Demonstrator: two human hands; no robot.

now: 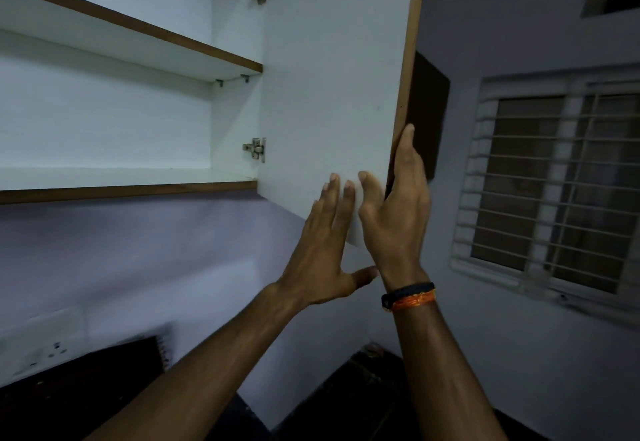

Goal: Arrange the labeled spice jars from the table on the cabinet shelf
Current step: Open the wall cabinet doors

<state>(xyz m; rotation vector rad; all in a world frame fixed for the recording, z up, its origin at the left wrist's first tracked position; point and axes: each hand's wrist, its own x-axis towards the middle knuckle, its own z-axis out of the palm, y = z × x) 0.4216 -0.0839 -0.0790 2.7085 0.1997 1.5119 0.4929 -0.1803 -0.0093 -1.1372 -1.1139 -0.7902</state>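
Note:
The wall cabinet stands open, and its white door (329,87) swings out toward me. My right hand (398,218) holds the door's lower outer edge: the thumb lies on the white inner face and the fingers wrap round the brown edge onto the outer side. My left hand (325,246) is spread flat with straight fingers, its fingertips against the door's inner face near the bottom corner. The lower shelf (131,180) and the upper shelf (145,42) are bare. No spice jars are in view.
Two metal hinges (255,149) join the door to the cabinet side. A barred window (554,191) is on the right wall. A switch plate (41,354) sits low on the left wall above a dark counter (86,388).

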